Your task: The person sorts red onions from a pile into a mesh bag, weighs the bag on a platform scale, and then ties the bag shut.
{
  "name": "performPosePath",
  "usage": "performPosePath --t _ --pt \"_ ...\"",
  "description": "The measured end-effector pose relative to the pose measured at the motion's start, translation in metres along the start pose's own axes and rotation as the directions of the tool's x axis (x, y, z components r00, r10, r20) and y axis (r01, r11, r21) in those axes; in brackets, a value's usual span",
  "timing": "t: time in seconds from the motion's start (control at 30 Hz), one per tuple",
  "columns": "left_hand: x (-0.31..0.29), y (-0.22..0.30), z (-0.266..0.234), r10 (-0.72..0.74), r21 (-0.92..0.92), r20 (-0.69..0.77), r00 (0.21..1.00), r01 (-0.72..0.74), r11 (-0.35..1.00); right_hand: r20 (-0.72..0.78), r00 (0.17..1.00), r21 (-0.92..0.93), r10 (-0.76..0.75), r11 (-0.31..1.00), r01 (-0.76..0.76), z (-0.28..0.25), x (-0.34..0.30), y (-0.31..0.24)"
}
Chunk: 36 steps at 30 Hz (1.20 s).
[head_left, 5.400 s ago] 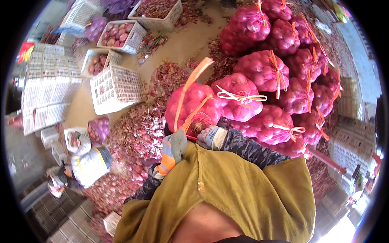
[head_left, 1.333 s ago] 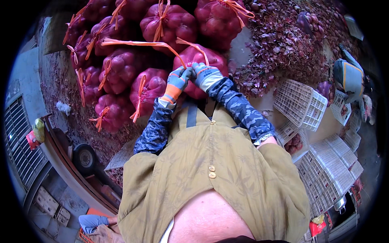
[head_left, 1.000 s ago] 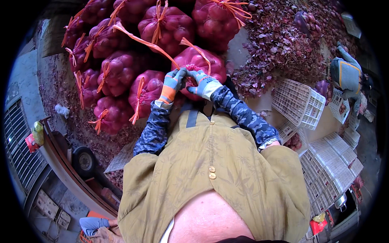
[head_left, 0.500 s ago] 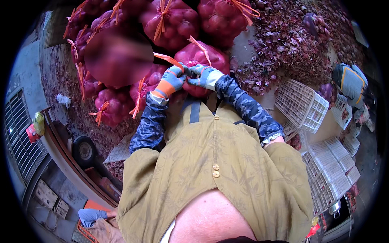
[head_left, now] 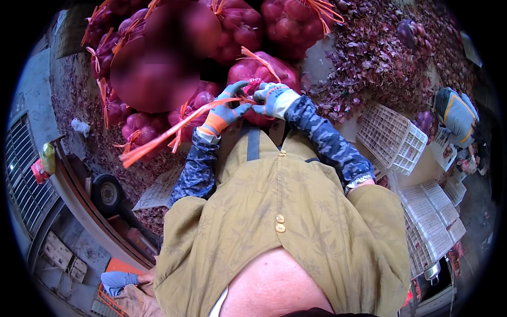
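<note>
A red mesh bag of onions (head_left: 238,72) stands right in front of me, its gathered neck between my two gloved hands. An orange plastic tie (head_left: 182,124) runs from that neck across my left hand and trails out to the lower left. My left hand (head_left: 224,113) has its thumb and fingers apart around the tie. My right hand (head_left: 277,100) is closed, its fingertips pinching the tie at the bag's neck. The knot itself is partly hidden by the fingers.
More tied onion bags (head_left: 288,24) crowd the far side and left. Loose onion skins (head_left: 364,53) cover the floor at far right. White plastic crates (head_left: 388,138) stand to my right, with another person (head_left: 457,116) beyond. A wheel (head_left: 107,194) is at left.
My left hand has opened from its grip near the neck. The tie's loose end has swung from above the hands down to the lower left.
</note>
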<state>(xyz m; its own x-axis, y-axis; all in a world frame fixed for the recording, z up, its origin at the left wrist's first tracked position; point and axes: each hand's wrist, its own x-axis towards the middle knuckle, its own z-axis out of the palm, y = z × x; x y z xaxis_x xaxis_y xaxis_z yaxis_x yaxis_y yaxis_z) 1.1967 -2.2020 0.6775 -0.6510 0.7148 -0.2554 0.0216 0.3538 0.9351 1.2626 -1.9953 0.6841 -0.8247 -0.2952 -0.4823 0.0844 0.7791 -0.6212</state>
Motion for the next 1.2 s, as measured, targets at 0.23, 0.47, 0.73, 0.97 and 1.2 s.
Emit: performPosePath --t 0.23,0.47,0.73,0.97,1.2 --pt "-0.011 -0.041 -0.043 -0.008 0.645 -0.337 0.942 0.237 0.727 -0.327 0.923 -0.047 0.203 0.972 -0.231 0.013 -0.005 0.019" --pt "-0.036 0.072 -0.013 -0.458 -0.145 0.623 0.634 0.669 0.729 -0.102 0.855 0.149 0.509 0.857 -0.493 0.006 0.021 0.023" --pt "0.032 -0.013 0.075 0.268 0.358 0.028 0.963 -0.260 0.897 -0.309 0.836 0.020 0.454 0.882 -0.472 -0.011 -0.007 0.021" --pt "0.044 -0.047 0.108 0.033 0.713 0.164 0.986 -0.141 0.687 -0.329 0.799 0.190 0.503 0.864 -0.466 -0.006 -0.004 0.011" --pt "0.119 -0.076 0.109 -0.189 0.832 0.064 0.980 0.052 0.552 -0.261 0.793 0.392 0.551 0.811 -0.435 -0.005 0.003 0.022"
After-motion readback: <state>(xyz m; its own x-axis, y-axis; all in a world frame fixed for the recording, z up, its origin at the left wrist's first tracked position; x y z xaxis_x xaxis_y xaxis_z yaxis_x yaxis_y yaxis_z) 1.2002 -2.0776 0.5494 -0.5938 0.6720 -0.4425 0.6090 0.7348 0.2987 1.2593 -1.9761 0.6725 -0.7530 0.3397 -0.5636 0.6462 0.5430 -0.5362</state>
